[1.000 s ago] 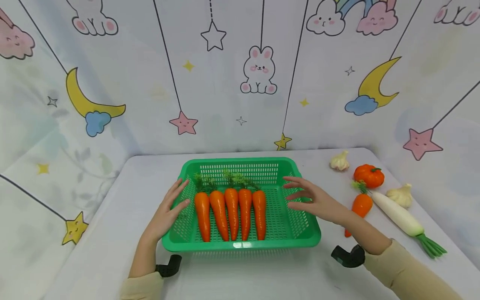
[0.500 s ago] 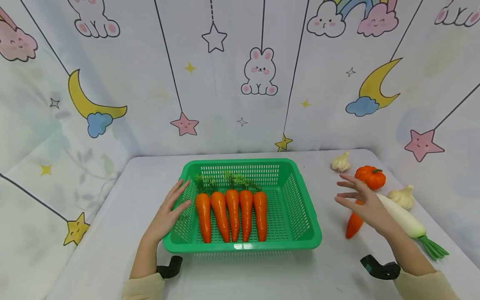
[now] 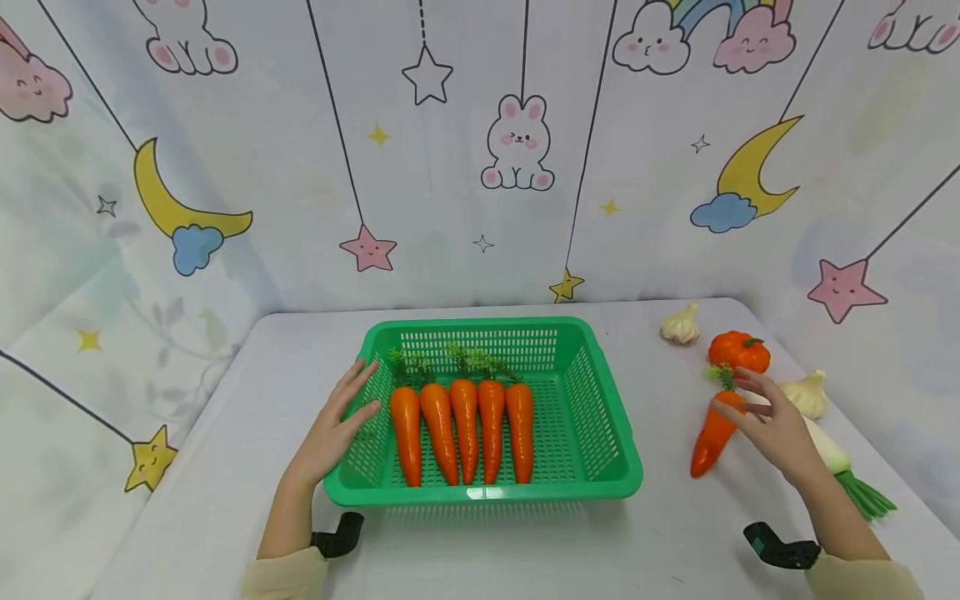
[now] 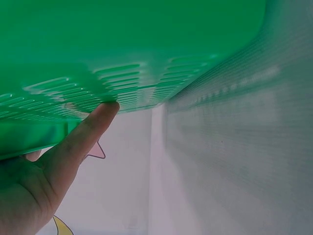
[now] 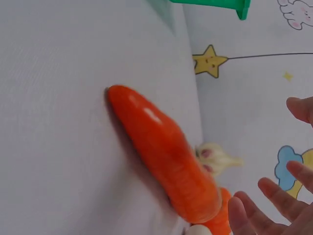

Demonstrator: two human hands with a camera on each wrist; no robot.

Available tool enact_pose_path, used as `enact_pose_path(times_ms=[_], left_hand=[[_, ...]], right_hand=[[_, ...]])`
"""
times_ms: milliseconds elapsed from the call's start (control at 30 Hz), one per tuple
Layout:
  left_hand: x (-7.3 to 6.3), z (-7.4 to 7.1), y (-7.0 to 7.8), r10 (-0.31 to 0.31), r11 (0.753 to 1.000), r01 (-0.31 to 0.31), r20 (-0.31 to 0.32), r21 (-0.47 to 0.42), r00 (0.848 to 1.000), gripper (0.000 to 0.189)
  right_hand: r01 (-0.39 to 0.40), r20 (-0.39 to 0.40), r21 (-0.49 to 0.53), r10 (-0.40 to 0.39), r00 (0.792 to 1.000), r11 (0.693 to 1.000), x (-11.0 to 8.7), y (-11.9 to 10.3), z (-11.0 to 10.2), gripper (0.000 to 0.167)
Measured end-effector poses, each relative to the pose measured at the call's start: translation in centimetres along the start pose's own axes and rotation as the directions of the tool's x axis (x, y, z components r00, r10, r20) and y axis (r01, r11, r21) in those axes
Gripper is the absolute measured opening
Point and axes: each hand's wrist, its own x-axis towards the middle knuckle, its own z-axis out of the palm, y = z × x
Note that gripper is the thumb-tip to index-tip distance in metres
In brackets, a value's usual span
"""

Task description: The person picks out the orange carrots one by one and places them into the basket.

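My left hand (image 3: 330,429) lies along the left side of a green plastic basket (image 3: 555,492), fingers straight. In the left wrist view a digit of that left hand (image 4: 58,171) touches the basket's slotted outer wall (image 4: 146,39). Several orange carrots (image 3: 465,425) with leafy tops lie side by side inside the basket. On the table to the right is one loose carrot (image 3: 711,442). Just over its top end hovers my right hand (image 3: 776,429), fingers spread and slightly bent. The right wrist view shows a gap between the right hand (image 5: 281,196) and this carrot (image 5: 161,147).
Right of the basket lie a garlic bulb (image 3: 680,325), a small orange pumpkin (image 3: 735,350), a second garlic bulb (image 3: 806,393) and a white radish (image 3: 827,446) partly hidden by my right hand. A patterned cloth (image 3: 450,183) hangs behind the white table (image 3: 277,375).
My right hand has moved right from above the basket's right side to the loose carrot. My left hand and the basket have stayed put.
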Motion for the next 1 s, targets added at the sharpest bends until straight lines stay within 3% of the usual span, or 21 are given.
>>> enact_pose_path(times_ms=[100,233,600,1000], left_hand=[[0.3,0.1,-1.4,0.006,1.000,-0.006,0.000,0.007,1.000,0.052],[0.4,0.1,-2.1,0.011,1.000,-0.011,0.002,0.005,1.000,0.053],[0.4,0.1,-2.2,0.011,1.000,-0.011,-0.002,0.002,1.000,0.054],[0.4,0.1,-2.2,0.009,1.000,-0.009,-0.005,0.002,1.000,0.054]], right_hand=[[-0.046,0.032,-0.042,0.047,0.998,0.998,0.2,0.9,0.1,0.073],[-0.082,0.064,-0.063,0.086,0.994,0.995,0.3,1.8,0.2,0.077],[-0.137,0.179,-0.102,0.153,0.972,0.985,1.4,3.1,0.7,0.088],[-0.128,0.184,-0.243,0.175,0.967,0.961,2.4,2.5,1.2,0.095]])
